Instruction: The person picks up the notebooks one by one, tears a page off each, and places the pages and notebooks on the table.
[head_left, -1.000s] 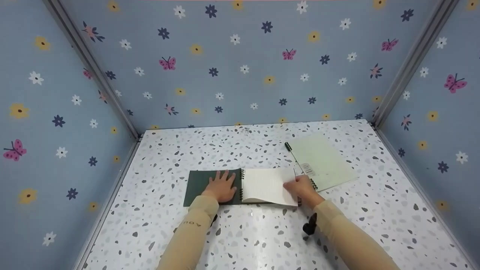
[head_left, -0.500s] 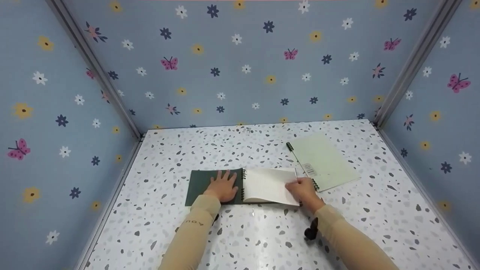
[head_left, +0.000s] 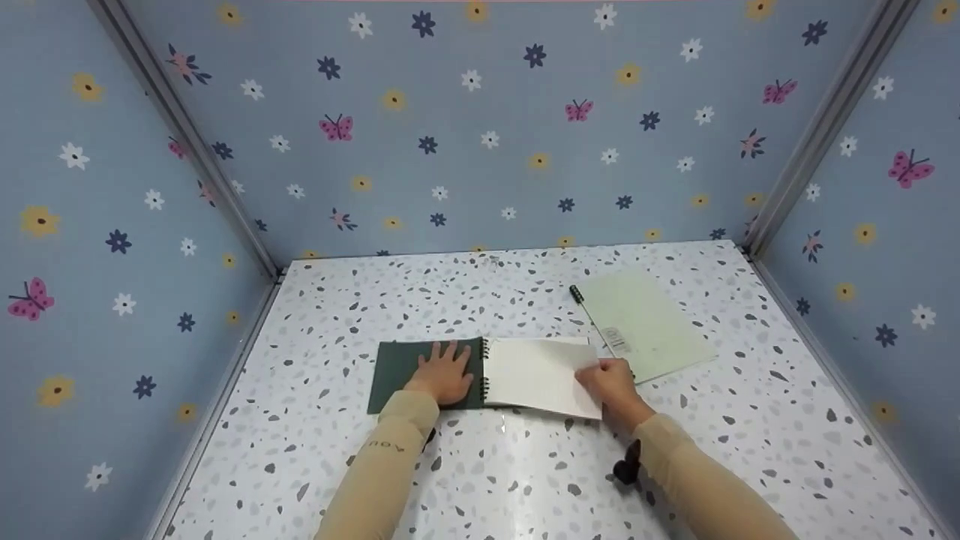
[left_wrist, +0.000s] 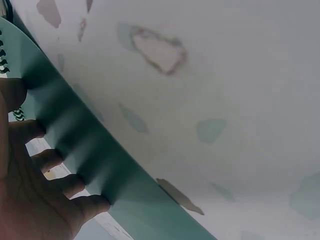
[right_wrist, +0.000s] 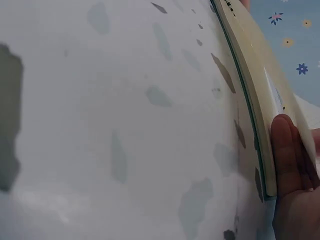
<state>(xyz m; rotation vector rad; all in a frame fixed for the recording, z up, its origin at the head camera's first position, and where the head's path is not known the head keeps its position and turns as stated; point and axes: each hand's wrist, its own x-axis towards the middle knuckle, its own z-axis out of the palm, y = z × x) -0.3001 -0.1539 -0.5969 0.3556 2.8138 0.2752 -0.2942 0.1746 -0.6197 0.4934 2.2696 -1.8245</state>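
Observation:
A spiral notebook lies open in the head view, its dark green cover folded out left and its white pages on the right of the black coil. My left hand rests flat on the cover with fingers spread; the left wrist view shows the fingertips pressing the green cover. At the pages' right edge my right hand pinches a lifted sheet. In the right wrist view, fingers of the right hand sit beside the page stack, under the raised paper.
A second spiral notebook with a pale green cover lies slanted behind my right hand, a label near its coil. The speckled white table is bounded by blue flower-patterned panels at the back and sides.
The sheet's front right corner has come slightly nearer to me, and the right hand has shifted slightly right. A pen-like line above the right hand no longer shows. The left hand stays put.

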